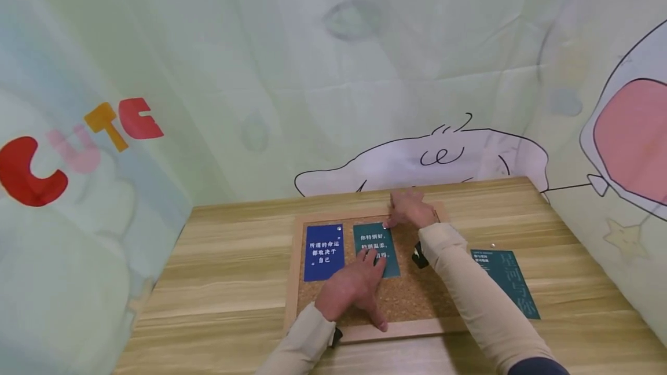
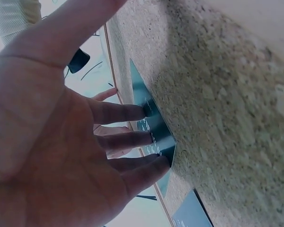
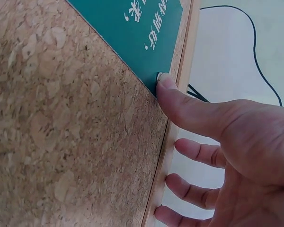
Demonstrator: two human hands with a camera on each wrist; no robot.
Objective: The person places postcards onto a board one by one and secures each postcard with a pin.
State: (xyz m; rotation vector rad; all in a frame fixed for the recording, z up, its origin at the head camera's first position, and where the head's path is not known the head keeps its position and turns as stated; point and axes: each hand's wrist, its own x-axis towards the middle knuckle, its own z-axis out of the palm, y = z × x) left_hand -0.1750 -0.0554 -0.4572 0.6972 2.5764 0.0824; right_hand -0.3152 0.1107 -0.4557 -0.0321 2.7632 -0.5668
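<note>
A green card (image 1: pixel 372 236) with white writing lies on a framed cork board (image 1: pixel 417 297). Spread fingers of my left hand (image 1: pixel 354 285) press the card's lower part, and its thumb reaches down to the bottom frame. At the card's top right corner, my right hand (image 1: pixel 411 210) presses a round pin (image 3: pixel 159 76) with the thumb. Its other fingers rest along the board's top wooden frame (image 3: pixel 173 118). Much of the pin is hidden under the thumb. To the left, a blue card (image 1: pixel 324 253) has a pin at its top right corner.
Right of the board, another dark green card (image 1: pixel 513 288) lies on the wooden table (image 1: pixel 224 282), partly behind my right sleeve (image 1: pixel 474 288). A small pin (image 1: pixel 493 245) sits just above that card. A printed curtain (image 1: pixel 250 74) hangs behind the table and along its sides.
</note>
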